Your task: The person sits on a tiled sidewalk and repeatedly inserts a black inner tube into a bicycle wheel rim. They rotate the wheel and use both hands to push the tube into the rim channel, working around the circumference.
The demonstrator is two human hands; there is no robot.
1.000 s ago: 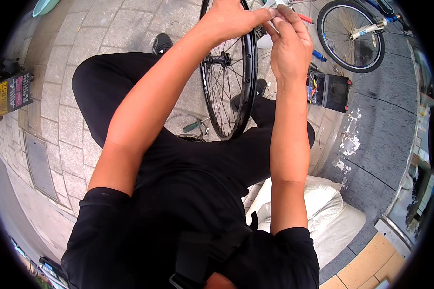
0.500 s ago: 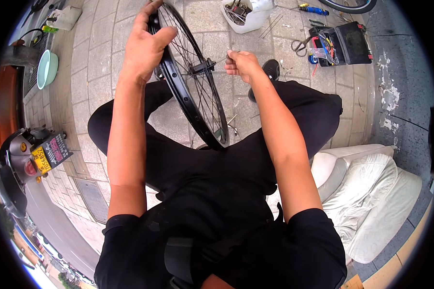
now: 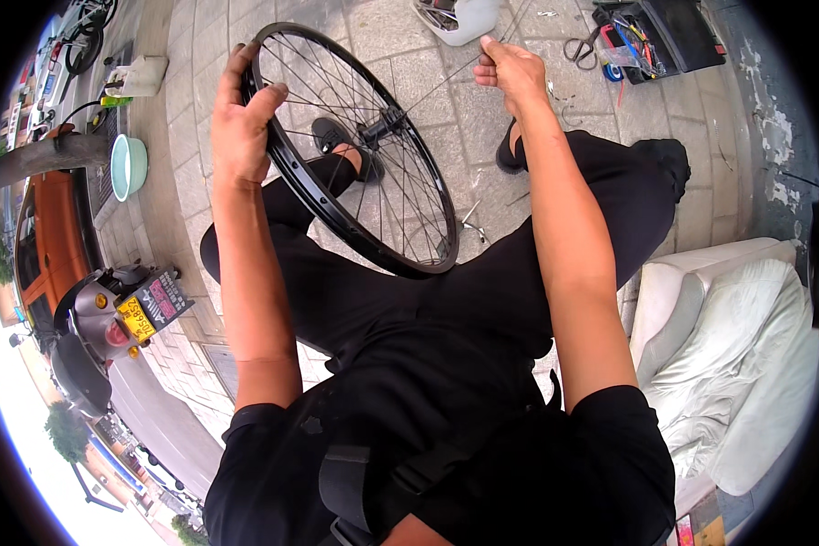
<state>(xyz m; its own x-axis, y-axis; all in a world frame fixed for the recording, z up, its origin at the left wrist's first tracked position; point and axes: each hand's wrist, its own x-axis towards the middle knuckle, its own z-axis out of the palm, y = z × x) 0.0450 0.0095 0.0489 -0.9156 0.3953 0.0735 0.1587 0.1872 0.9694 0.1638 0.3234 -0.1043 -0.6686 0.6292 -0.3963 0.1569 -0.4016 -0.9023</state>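
Observation:
A black bicycle wheel [image 3: 293,173] stands tilted between my knees, its lower rim against my lap. Around the rim's upper left side, my left hand [image 3: 242,136] is closed, thumb on the near side and fingers behind. My right hand [image 3: 516,77] is pinched on the end of a thin spoke [image 3: 441,88], out to the right of the wheel. That spoke slants down to the hub [image 3: 381,127], where its other end meets the right side. Other spokes cross between hub and rim. No tyre is on the rim.
A cut white plastic jug [image 3: 469,20] with metal parts sits ahead. Scissors [image 3: 581,52] and an open black toolbox [image 3: 673,41] lie at far right. Small metal pieces [image 3: 472,221] rest on the paving by the wheel. A pale cushioned seat [image 3: 664,314] stands right, a green basin [image 3: 129,167] left.
My right hand has moved up and right, away from the hub, and more of the spoke shows. The wheel has turned its face more toward me, with my left hand still on its rim.

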